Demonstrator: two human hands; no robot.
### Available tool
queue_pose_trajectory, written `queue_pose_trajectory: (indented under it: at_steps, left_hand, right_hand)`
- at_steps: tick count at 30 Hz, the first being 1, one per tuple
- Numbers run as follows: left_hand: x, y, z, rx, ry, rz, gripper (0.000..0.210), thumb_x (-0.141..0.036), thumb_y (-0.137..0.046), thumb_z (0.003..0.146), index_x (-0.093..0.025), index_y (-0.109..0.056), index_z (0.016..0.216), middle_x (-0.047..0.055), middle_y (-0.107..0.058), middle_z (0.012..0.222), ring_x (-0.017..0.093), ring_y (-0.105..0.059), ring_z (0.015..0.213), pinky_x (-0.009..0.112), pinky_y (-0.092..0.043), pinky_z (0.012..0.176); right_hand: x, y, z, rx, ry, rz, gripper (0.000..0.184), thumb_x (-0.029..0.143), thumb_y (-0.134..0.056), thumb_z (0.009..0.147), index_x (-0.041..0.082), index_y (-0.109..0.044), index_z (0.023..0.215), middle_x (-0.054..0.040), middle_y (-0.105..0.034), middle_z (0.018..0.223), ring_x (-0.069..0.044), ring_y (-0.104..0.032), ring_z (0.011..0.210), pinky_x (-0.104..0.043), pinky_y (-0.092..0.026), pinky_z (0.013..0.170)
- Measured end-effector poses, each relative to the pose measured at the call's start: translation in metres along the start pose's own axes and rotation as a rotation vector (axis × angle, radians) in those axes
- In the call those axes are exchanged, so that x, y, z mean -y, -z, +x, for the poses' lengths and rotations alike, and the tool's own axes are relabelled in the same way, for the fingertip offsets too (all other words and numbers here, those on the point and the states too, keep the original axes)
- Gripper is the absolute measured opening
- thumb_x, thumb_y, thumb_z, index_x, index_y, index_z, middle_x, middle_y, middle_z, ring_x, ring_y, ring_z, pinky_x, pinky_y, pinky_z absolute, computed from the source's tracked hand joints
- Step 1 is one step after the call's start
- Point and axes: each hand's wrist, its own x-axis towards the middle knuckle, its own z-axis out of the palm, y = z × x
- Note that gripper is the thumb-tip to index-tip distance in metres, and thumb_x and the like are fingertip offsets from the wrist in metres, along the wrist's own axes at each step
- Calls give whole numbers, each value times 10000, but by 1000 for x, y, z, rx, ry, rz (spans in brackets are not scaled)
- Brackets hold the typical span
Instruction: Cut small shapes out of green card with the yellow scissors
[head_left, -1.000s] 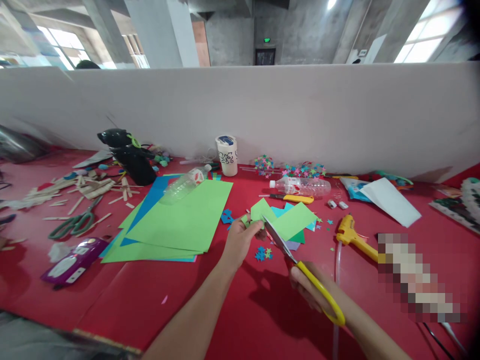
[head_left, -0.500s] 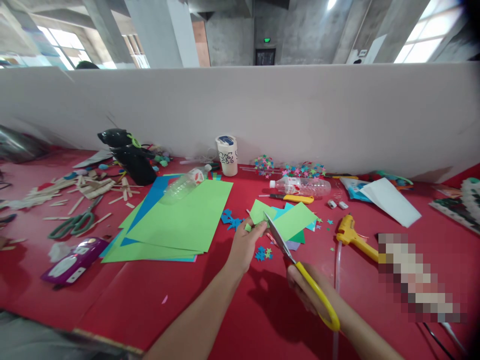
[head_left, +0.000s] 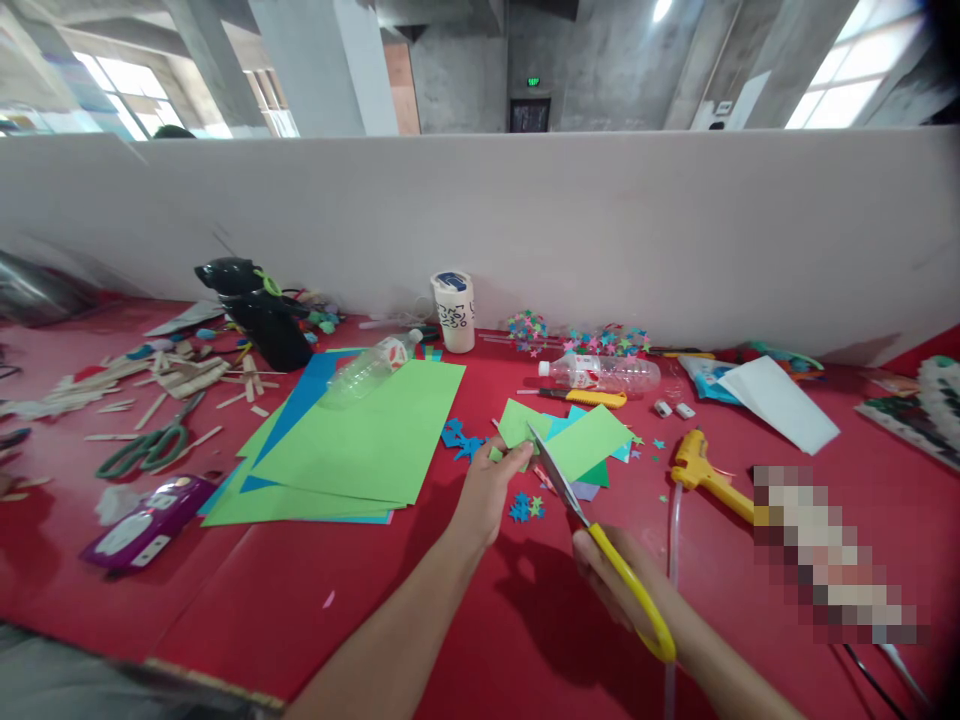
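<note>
Pinched between the thumb and fingers of my left hand (head_left: 480, 495) is a small piece of light green paper (head_left: 517, 418). My right hand (head_left: 604, 575) grips a pair of scissors (head_left: 630, 580) with yellow handles, its fingers partly hidden behind them. The scissor blades point up and left, and their tips meet the green paper beside my left thumb. Just behind the blades lies another light green paper piece (head_left: 594, 440) over blue, dark green and purple scraps. Blue paper stars (head_left: 463, 440) lie left of the paper, and more blue and green stars (head_left: 526, 507) lie below it.
Light green sheets (head_left: 367, 430) are stacked on the left under a plastic bottle (head_left: 375, 367). Behind my hands are a yellow utility knife (head_left: 592, 398), another bottle (head_left: 604, 373) and a cup (head_left: 454, 315). A yellow glue gun (head_left: 709, 475) lies right; green scissors (head_left: 154, 445) lie left.
</note>
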Motion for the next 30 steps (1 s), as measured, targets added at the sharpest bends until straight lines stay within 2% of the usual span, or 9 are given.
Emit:
queue_pose_trajectory:
  at_steps: [7, 17, 25, 30]
  left_hand:
    - [-4, -3, -1, -9, 22, -9, 170, -227, -695, 609, -172, -540, 651, -19, -660, 733, 130, -592, 741, 303, -397, 817]
    - [-5, -2, -1, -14, 34, -2, 193, -239, -695, 598, -173, -519, 641, -16, -654, 740, 133, -588, 741, 312, -398, 812]
    - [-5, 0, 1, 18, -19, 58, 130, -241, -671, 634, -168, -589, 704, -12, -647, 734, 132, -578, 725, 306, -399, 795]
    - [-10, 1, 4, 80, -72, 86, 119, -219, -648, 658, -160, -635, 760, 5, -655, 746, 132, -576, 729, 285, -402, 781]
  right_hand:
    - [0, 1, 0, -15, 24, -61, 512, 697, -368, 721, 210, -345, 565, 105, -278, 361, -43, -278, 272, -163, -193, 282]
    - [2, 4, 1, -34, 34, -67, 472, 644, -452, 713, 223, -301, 562, 94, -290, 385, -53, -289, 298, -179, -190, 293]
    - [3, 8, 1, -9, 11, -78, 449, 592, -525, 701, 220, -320, 557, 97, -295, 391, -50, -292, 295, -181, -213, 307]
    - [2, 11, 2, -2, 17, -103, 421, 573, -506, 729, 216, -352, 568, 97, -319, 359, -55, -303, 276, -186, -197, 310]
